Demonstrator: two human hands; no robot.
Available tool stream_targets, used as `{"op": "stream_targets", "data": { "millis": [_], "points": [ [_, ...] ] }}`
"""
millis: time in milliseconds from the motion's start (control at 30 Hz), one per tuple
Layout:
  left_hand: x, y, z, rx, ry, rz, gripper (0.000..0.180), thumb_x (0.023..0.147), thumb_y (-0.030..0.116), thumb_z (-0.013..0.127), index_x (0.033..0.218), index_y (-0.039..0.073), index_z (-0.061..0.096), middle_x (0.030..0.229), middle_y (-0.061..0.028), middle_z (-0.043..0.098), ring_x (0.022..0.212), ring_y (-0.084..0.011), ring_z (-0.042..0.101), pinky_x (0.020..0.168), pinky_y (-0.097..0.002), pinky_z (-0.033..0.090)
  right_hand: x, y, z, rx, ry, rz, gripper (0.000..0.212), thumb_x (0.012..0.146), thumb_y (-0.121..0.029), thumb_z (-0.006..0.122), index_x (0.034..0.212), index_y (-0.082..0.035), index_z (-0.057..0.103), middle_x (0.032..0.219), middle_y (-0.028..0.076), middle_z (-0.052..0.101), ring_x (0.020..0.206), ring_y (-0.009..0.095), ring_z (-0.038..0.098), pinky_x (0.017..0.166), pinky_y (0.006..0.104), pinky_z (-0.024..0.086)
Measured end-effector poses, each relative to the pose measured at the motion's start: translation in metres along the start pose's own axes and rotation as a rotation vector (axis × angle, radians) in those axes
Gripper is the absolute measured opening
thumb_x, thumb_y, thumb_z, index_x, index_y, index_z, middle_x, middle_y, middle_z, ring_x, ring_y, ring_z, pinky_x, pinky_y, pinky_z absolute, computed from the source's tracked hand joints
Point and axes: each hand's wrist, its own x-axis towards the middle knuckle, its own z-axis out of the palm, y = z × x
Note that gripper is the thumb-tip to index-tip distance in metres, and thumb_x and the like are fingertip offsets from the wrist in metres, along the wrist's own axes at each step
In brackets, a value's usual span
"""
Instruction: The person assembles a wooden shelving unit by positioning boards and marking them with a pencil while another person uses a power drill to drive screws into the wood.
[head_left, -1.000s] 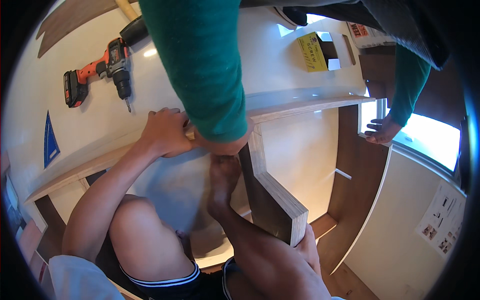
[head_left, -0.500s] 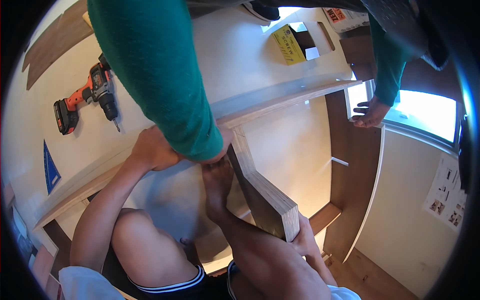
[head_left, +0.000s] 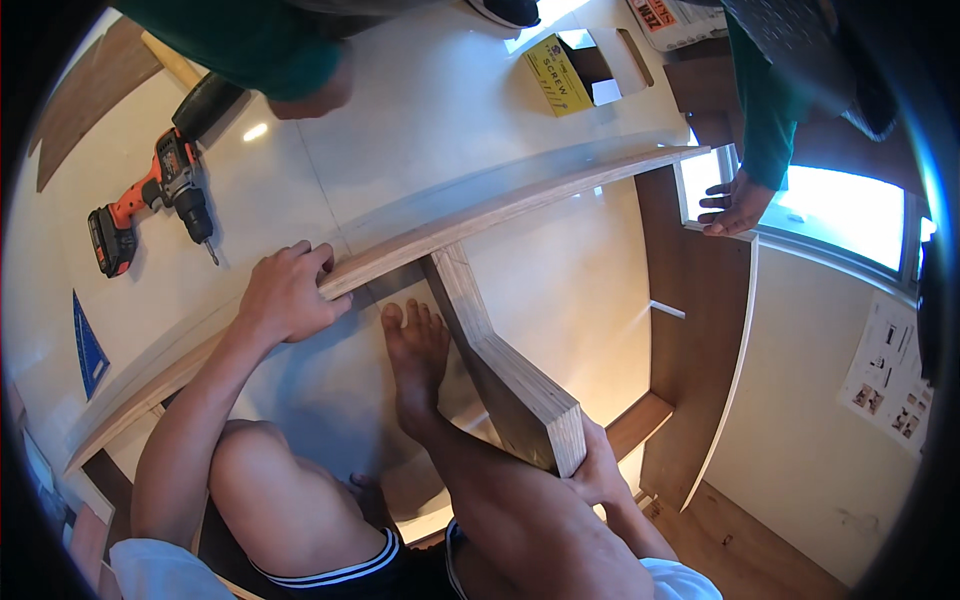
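My left hand [head_left: 290,290] is closed over the edge of a long plywood board [head_left: 500,208], fingers on top and thumb below. A thick, angled plywood divider [head_left: 500,365] meets that board at its far end and comes back toward me. My right hand [head_left: 598,468] grips the divider's near end from the right side, its fingers partly hidden. My bare foot [head_left: 415,345] rests just left of the divider. A co-worker's hand [head_left: 318,95] in a green sleeve is above the white surface. That person's other hand [head_left: 740,205] hovers by the brown side panel [head_left: 690,330], fingers spread.
An orange-and-black cordless drill [head_left: 160,195] lies at the left, with a blue triangular ruler [head_left: 90,345] nearer me. Beyond the long board stands an opened yellow screw box [head_left: 560,75]. A printed sheet [head_left: 885,370] lies at the right, and brown boards [head_left: 95,100] are at the far left.
The co-worker's green-sleeved arm has pulled back from over the board to the upper left, uncovering my left hand and the divider's joint. My right hand keeps its hold on the divider.
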Motion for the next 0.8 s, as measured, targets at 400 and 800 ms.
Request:
{"op": "stream_targets", "data": {
  "millis": [400, 800],
  "points": [
    [-0.003, -0.001, 0.002, 0.035, 0.110, -0.015, 0.043, 0.072, 0.035, 0.083, 0.100, 0.005, 0.071, 0.092, -0.0153, 0.070, 0.092, -0.0376, 0.070, 0.082, -0.0492, 0.056, 0.003, -0.005, 0.000, -0.014, 0.026, 0.006, 0.106, 0.067, -0.035, 0.094, 0.154, 0.002, 0.048, 0.141, 0.024, 0.066, 0.135, 0.041, 0.063, 0.114, 0.0454, 0.046],
    [-0.010, 0.005, -0.001, 0.195, 0.243, 0.040, 0.051, 0.072, 0.045, 0.084, 0.104, 0.007, 0.073, 0.101, -0.0122, 0.072, 0.117, -0.0333, 0.061, 0.113, -0.0621, 0.034, 0.004, -0.019, 0.006, -0.150, 0.131, -0.017, 0.080, 0.063, -0.023, 0.086, 0.134, 0.005, 0.065, 0.129, 0.027, 0.070, 0.120, 0.046, 0.068, 0.106, 0.0463, 0.054]
  ]
}}
